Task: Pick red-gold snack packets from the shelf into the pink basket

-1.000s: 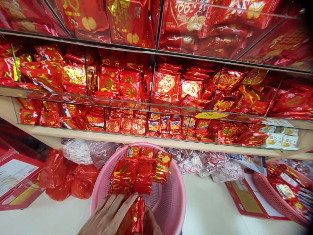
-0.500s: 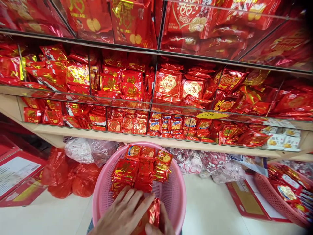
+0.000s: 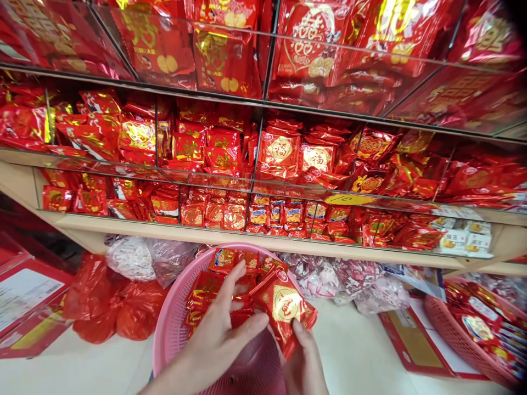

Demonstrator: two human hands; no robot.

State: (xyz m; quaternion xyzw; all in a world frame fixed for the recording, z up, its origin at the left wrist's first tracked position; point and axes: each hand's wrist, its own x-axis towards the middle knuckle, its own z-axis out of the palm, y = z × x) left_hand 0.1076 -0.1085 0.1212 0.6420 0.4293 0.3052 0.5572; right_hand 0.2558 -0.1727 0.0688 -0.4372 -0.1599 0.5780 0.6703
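Gripping a gold-printed red packet [image 3: 284, 305] above the right side of the pink basket [image 3: 165, 323], our right hand [image 3: 303, 348] is closing its thumb and fingers on it. Our left hand [image 3: 216, 332] is hovering beside it, fingers open and thumb spread wide; whether that thumb is touching the packet, we are not managing to tell. Smaller packets [image 3: 202, 286] are lying inside.

Floor [image 3: 346, 345], below shelf's [image 3: 230, 237] left end: red plastic bags [image 3: 138, 310], red-and-white box [image 3: 31, 296] near. Yellow tag [image 3: 345, 199] on shelf front. Filled mesh basket [image 3: 453, 336] near shelf's right end.
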